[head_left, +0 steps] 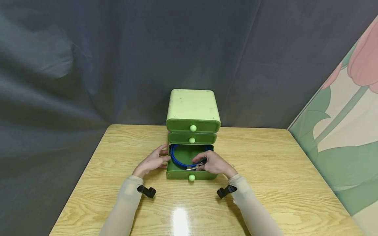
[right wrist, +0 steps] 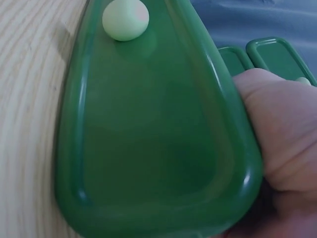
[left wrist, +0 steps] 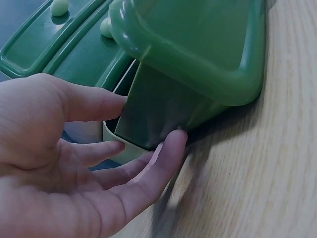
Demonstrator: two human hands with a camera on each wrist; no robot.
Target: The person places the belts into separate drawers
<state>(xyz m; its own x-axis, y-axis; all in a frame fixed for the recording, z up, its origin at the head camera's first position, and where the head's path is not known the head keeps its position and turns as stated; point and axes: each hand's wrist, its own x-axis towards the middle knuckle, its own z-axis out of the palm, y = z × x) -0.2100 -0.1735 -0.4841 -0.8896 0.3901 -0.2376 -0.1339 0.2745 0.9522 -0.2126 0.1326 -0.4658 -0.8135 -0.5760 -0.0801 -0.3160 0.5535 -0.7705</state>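
A small cabinet (head_left: 193, 104) with a cream shell and green drawers stands on the table, its bottom drawer (head_left: 180, 175) pulled out. Inside that drawer lies a coiled blue belt (head_left: 176, 160) with a gold-coloured buckle (head_left: 192, 167). My right hand (head_left: 215, 163) reaches over the drawer's right side and pinches the belt near its buckle; its fingertips are hidden in the right wrist view. On the other side, my left hand (head_left: 152, 161) rests with loosely bent fingers against the drawer's outer side wall (left wrist: 158, 106), holding nothing.
Two upper drawers, the top one (head_left: 180, 126) and the middle one (head_left: 178, 138), are closed, with pale round knobs. The wooden table (head_left: 260, 164) extends around the cabinet. A dark curtain (head_left: 165, 49) hangs behind, and a floral cloth (head_left: 348, 131) hangs at right.
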